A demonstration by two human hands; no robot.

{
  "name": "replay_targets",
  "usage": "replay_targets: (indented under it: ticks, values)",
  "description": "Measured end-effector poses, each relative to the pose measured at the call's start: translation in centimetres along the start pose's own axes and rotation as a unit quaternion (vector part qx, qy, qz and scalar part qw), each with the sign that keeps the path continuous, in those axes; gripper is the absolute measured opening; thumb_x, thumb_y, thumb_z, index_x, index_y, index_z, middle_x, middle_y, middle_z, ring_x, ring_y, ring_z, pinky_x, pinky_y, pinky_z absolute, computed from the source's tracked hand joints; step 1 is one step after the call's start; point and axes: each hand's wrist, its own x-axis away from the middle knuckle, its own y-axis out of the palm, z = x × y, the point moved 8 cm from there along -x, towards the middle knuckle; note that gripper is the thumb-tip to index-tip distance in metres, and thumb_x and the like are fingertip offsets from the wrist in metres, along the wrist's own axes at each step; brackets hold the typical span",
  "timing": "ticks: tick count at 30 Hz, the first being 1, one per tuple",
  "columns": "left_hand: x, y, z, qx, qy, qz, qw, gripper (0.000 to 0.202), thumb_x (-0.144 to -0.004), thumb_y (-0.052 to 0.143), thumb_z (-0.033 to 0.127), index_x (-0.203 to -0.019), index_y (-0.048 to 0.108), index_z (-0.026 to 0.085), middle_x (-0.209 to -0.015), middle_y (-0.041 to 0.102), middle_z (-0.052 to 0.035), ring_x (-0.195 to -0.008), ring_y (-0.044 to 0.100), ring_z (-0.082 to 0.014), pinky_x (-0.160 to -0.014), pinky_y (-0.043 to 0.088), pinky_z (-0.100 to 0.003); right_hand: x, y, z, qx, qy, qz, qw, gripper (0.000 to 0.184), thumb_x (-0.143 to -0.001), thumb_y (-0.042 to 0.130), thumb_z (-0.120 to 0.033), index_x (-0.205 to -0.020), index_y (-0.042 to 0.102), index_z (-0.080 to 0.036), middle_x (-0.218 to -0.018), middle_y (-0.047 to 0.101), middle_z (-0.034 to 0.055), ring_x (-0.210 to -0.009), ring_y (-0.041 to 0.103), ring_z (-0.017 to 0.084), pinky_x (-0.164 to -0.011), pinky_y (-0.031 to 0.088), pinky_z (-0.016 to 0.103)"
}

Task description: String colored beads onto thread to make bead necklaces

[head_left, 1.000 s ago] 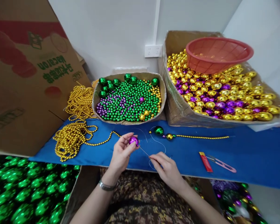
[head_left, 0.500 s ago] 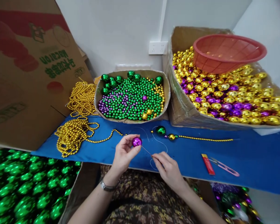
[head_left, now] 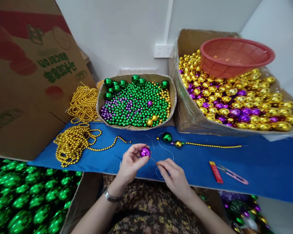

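My left hand (head_left: pixel 131 163) pinches a shiny purple bead (head_left: pixel 145 151) above the near edge of the blue table (head_left: pixel 263 162). My right hand (head_left: pixel 175 177) is closed on a thin needle (head_left: pixel 153 159) whose tip meets the bead. A fine thread (head_left: pixel 164 150) loops from the needle to a partly strung strand: a large green bead (head_left: pixel 166 137), a gold bead (head_left: pixel 178 143) and a line of small gold beads (head_left: pixel 213 146) stretching right.
A cardboard tray (head_left: pixel 136 102) of green, purple and gold beads sits behind, a box of larger gold and purple beads (head_left: pixel 236 97) with a red basket (head_left: pixel 235 56) to its right. Gold bead strands (head_left: pixel 75 139) pile at left. A red lighter (head_left: pixel 216 172) and pink snips (head_left: pixel 233 175) lie right. Green balls (head_left: pixel 26 198) fill a box below left.
The needle has been drawn closer to the purple bead, and both hands have come nearer together. The view shifted slightly.
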Motion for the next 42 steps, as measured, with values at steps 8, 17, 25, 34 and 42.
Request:
replay_targets:
  ticks: [8,17,25,34,42]
  values:
    - [-0.1,0.4,-0.3,0.007,-0.014,-0.021,1.000,0.040,-0.072,0.077,0.022,-0.108,0.060,0.018,-0.113,0.065,-0.0118,-0.088,0.067,-0.0198,-0.078,0.055,-0.032,-0.1,0.1,0.2,0.009,-0.003,-0.003,1.000,0.019,-0.096,0.046,-0.022,-0.101,0.064,-0.020,-0.086,0.065,0.0059,-0.078,0.064,0.016,-0.071,0.052,0.027]
    - [-0.3,1.0,-0.5,-0.020,-0.016,-0.031,0.999,0.041,-0.070,0.078,0.023,-0.107,0.063,0.019,-0.111,0.066,-0.0106,-0.090,0.064,-0.0188,-0.079,0.054,-0.030,-0.7,0.2,0.2,-0.003,-0.012,-0.007,1.000,0.021,-0.095,0.046,-0.020,-0.108,0.063,-0.021,-0.091,0.066,0.0066,-0.082,0.065,0.017,-0.073,0.054,0.028]
    - [-1.5,2.3,1.8,-0.095,0.013,-0.118,0.988,0.047,-0.076,0.073,0.025,-0.121,0.059,0.021,-0.119,0.063,-0.0126,-0.099,0.063,-0.0228,-0.080,0.054,-0.031,-1.8,-1.7,0.0,0.000,-0.024,0.036,0.999,0.017,-0.094,0.048,-0.019,-0.103,0.062,-0.022,-0.089,0.065,0.0059,-0.079,0.063,0.017,-0.071,0.052,0.028]
    - [-12.8,-3.7,8.8,-0.460,0.173,0.056,0.869,0.026,-0.086,0.057,0.029,-0.104,0.066,0.013,-0.094,0.071,-0.0096,-0.083,0.066,-0.0188,-0.074,0.051,-0.027,-1.5,-2.5,1.3,0.010,-0.013,0.063,0.998,0.012,-0.093,0.050,-0.020,-0.097,0.061,-0.021,-0.087,0.064,0.0057,-0.077,0.063,0.017,-0.070,0.051,0.027]
    - [-21.3,-2.2,5.9,-0.658,0.091,0.019,0.747,0.020,-0.075,0.063,0.013,-0.093,0.070,0.016,-0.090,0.071,-0.0123,-0.097,0.064,-0.0315,-0.087,0.046,-0.042,-1.9,-2.6,1.6,0.026,-0.018,0.065,0.997,0.015,-0.094,0.048,-0.019,-0.099,0.062,-0.020,-0.085,0.064,0.0047,-0.073,0.062,0.015,-0.066,0.049,0.025]
